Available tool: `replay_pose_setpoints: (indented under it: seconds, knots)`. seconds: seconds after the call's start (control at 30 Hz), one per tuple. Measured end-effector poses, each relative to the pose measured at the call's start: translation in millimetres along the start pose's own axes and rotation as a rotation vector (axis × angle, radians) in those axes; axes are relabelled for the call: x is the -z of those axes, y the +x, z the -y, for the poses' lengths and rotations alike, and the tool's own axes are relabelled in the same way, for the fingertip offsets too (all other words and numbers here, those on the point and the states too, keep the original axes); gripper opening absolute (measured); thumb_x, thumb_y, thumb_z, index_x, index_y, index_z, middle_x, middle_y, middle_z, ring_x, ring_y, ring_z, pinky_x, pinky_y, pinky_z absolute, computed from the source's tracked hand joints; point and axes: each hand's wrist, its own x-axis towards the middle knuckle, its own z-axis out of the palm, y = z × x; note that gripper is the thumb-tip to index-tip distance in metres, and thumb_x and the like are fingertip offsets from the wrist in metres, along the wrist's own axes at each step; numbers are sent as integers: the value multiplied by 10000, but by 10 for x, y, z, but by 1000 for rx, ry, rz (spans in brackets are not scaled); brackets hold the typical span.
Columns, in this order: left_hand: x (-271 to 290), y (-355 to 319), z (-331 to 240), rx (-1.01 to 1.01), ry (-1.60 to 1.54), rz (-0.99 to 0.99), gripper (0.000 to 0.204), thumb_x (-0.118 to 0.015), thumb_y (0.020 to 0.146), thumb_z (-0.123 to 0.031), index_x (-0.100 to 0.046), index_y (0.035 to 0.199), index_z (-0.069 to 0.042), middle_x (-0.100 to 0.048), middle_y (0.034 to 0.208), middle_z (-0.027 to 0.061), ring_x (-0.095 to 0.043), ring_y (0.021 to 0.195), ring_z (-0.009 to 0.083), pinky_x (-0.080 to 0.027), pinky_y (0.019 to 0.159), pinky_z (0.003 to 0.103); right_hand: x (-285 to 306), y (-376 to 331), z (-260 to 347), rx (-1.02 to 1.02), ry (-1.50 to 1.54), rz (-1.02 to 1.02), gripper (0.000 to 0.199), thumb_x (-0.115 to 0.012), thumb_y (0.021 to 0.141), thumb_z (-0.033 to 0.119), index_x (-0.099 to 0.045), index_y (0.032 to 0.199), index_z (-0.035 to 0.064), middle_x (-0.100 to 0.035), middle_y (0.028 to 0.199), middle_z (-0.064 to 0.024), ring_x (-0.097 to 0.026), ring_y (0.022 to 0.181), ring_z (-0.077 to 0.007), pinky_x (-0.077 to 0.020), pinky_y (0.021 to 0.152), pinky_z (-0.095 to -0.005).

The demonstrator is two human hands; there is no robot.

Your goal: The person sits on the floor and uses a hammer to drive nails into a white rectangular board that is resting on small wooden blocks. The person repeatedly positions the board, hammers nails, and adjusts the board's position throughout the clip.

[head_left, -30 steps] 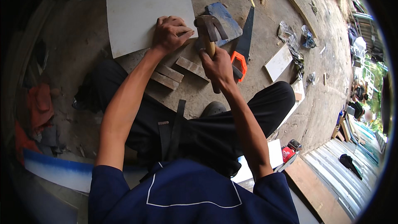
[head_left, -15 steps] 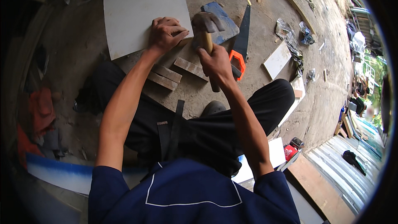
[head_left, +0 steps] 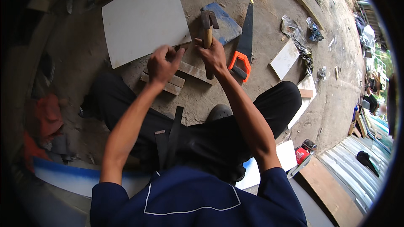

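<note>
Head view, right hand: The right hand (head_left: 212,54) is clenched around the wooden handle of a claw hammer (head_left: 207,29). The grip is taken high on the handle, just below the metal head.
Head view, hammer: The hammer is held roughly upright in the picture, head away from the person, over the concrete floor (head_left: 261,12). The head is seen in front of a blue board piece (head_left: 229,25). The lower end of the handle projects below the hand, across the wooden strip.
Head view, left hand: The left hand (head_left: 162,63) is curled, knuckles up, with the fingertips pinched together at the lower right corner of a white square tile (head_left: 145,19). Whether anything small is pinched cannot be told.
Head view, wood pieces: A short wooden strip (head_left: 193,71) is laid on the floor between the two hands. Two further wooden blocks (head_left: 168,85) are placed beneath the left wrist, side by side.
Head view, saw: A handsaw with an orange handle (head_left: 240,61) is laid on the floor just right of the right hand, blade pointing away from the person.
Head view, surroundings: A smaller white tile (head_left: 285,58) is located further right, well apart from the hands. The person is seated on the floor, dark trousers (head_left: 269,105) being visible below both forearms.
</note>
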Motion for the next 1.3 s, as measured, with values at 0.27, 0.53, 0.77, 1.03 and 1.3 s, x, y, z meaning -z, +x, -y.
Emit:
replay_pose_setpoints:
  seconds: [0.27, 0.53, 0.77, 1.03, 1.3]
  knots:
    - [-518, 181, 66, 696, -1182, -302, 418, -765, 828, -339, -594, 1096, -68, -604, 1100, -4, -549, 986, 100, -440, 874, 286, -203, 196, -259, 38, 398, 55, 299, -662, 859, 126, -615, 1103, -41, -686, 1051, -89, -614, 881, -115, -490, 805, -272]
    - [-587, 258, 13, 632, -1225, -399, 311, -792, 803, -149, -629, 1065, -101, -649, 1080, -10, -592, 948, 78, -498, 793, 241, -226, 276, -83, -160, 404, 22, 245, -754, 814, 112, -638, 985, -19, -683, 887, -69, -634, 777, -125, -510, 690, -254]
    - [-477, 240, 38, 600, -1262, -349, 295, -777, 813, -110, -592, 1042, -98, -653, 1029, 7, -610, 990, 119, -514, 892, 286, -280, 256, 56, -97, 222, -20, 310, -776, 749, 188, -632, 936, -14, -697, 832, -113, -664, 740, -183, -510, 666, -320]
    - [-541, 262, 120, 587, -1307, -336, 271, -779, 812, -111, -614, 1026, -114, -652, 1031, -14, -624, 944, 102, -528, 835, 251, -302, 282, 29, -98, 237, -9, 283, -739, 786, 186, -644, 980, 3, -668, 831, -56, -608, 714, -133, -484, 661, -293]
    - [-468, 228, -17, 674, -1327, -339, 385, -784, 805, -201, -583, 1120, -113, -581, 1115, -2, -569, 1019, 141, -501, 874, 287, -276, 285, 41, -60, 46, -59, 268, -722, 790, 233, -659, 914, 5, -662, 770, -63, -609, 686, -150, -473, 633, -312]
